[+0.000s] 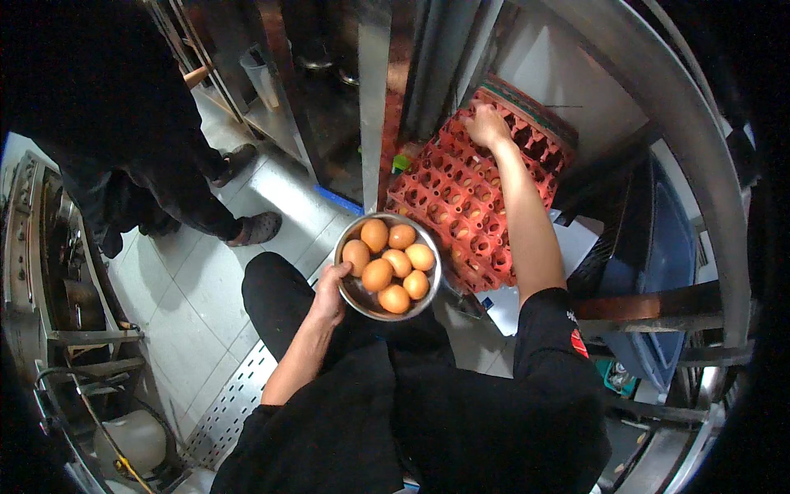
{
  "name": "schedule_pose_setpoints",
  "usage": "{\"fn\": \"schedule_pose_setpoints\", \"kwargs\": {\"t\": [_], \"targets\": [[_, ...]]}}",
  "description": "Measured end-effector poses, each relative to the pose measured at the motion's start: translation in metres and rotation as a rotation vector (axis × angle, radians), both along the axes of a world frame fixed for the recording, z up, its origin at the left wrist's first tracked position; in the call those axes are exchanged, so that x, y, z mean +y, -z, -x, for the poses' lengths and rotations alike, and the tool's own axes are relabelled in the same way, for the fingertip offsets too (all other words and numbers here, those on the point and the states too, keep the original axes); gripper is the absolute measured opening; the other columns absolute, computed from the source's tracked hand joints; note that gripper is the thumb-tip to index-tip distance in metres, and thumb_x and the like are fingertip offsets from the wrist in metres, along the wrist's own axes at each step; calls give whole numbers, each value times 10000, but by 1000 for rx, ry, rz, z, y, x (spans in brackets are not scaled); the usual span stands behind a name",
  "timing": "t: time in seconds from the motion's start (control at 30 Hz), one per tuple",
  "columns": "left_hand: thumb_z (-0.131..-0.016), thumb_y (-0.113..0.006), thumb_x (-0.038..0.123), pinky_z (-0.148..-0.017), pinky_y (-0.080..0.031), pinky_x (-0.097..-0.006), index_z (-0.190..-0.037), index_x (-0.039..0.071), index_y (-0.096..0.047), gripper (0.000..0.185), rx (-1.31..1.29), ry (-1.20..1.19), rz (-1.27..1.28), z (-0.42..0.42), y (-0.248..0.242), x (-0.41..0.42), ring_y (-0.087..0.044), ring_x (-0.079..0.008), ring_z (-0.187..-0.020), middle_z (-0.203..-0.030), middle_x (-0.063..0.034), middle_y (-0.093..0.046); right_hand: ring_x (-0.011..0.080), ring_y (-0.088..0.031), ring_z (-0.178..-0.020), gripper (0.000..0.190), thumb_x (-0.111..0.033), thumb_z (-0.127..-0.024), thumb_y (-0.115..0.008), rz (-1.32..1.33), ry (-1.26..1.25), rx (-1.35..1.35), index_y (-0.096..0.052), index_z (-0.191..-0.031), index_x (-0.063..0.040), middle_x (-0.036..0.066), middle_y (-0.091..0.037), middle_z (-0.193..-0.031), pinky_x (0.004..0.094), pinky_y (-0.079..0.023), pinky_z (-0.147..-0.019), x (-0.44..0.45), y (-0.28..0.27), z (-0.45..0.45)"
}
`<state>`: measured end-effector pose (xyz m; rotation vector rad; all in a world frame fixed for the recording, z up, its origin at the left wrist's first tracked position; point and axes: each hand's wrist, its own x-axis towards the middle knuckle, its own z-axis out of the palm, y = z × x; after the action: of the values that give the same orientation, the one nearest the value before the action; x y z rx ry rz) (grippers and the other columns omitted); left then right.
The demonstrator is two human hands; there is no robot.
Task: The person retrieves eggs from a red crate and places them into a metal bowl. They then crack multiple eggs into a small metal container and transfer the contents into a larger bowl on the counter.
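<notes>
My left hand point(332, 295) grips the rim of a round metal bowl point(433, 281), thumb over the edge. Several brown eggs point(377, 275) lie in the bowl, which is held above my knees. My right arm stretches forward to a red plastic egg tray point(450, 196), and my right hand point(486, 123) is at its far part. The fingers there are bent down and partly hidden, so whether they grip the tray or an egg is unclear. Through the tray's round openings, more eggs point(475, 213) show underneath. Other trays point(524, 102) are stacked beneath its far edge.
A person in dark clothes point(179, 179) stands on the tiled floor point(203, 296) to the left. A metal post point(373, 111) rises just beyond the bowl. Stove equipment point(68, 247) stands far left. On the right are a metal frame point(654, 309) and a blue plastic container point(669, 228).
</notes>
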<state>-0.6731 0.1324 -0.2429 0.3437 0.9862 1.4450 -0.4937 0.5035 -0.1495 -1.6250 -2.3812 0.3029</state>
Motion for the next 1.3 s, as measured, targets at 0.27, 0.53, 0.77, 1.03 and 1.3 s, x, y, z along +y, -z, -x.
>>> {"fn": "schedule_pose_setpoints", "kwargs": {"t": [0.27,0.53,0.77,1.03,1.3], "targets": [[-835,-516,308,-884,-514,-373,-1198,-62,-513,518,-29,82,8,-5,-3,-4,-637,-251,-962,-1090,-168,-622,377,-607,-1028,322,-252,-857,-563,-153,74,-84,-594,-1136,-95,188,-648,-1088,470,-479,-868,35,45,-25],[-826,-537,345,-910,-505,-419,-1202,-53,-514,548,-78,37,32,5,14,-7,-629,-295,-996,-1113,-185,-619,153,-645,-787,401,-272,-717,-777,279,-382,669,-655,-1011,-28,85,-677,-895,316,-527,-717,-101,-56,-7],[-852,-523,347,-938,-485,-426,-1207,-43,-516,528,-186,-45,-7,9,10,-3,-604,-295,-1047,-1142,-178,-605,309,-598,-906,329,-193,-629,-736,335,-920,442,-620,-910,-66,104,-616,-900,398,-477,-813,-246,-39,1],[-839,-490,295,-945,-469,-400,-1244,-7,-498,505,-103,-93,-12,-2,7,4,-606,-284,-1046,-1157,-160,-604,264,-560,-947,390,-220,-673,-775,-21,-858,320,-623,-1017,-115,59,-580,-1000,403,-464,-821,-305,5,17],[-821,-549,327,-979,-447,-428,-1264,-15,-477,565,-124,-151,31,6,19,-10,-576,-299,-1100,-1193,-162,-580,300,-594,-906,347,-239,-664,-787,-154,-360,329,-645,-924,-60,105,-617,-968,400,-491,-791,-258,4,-21]]}}
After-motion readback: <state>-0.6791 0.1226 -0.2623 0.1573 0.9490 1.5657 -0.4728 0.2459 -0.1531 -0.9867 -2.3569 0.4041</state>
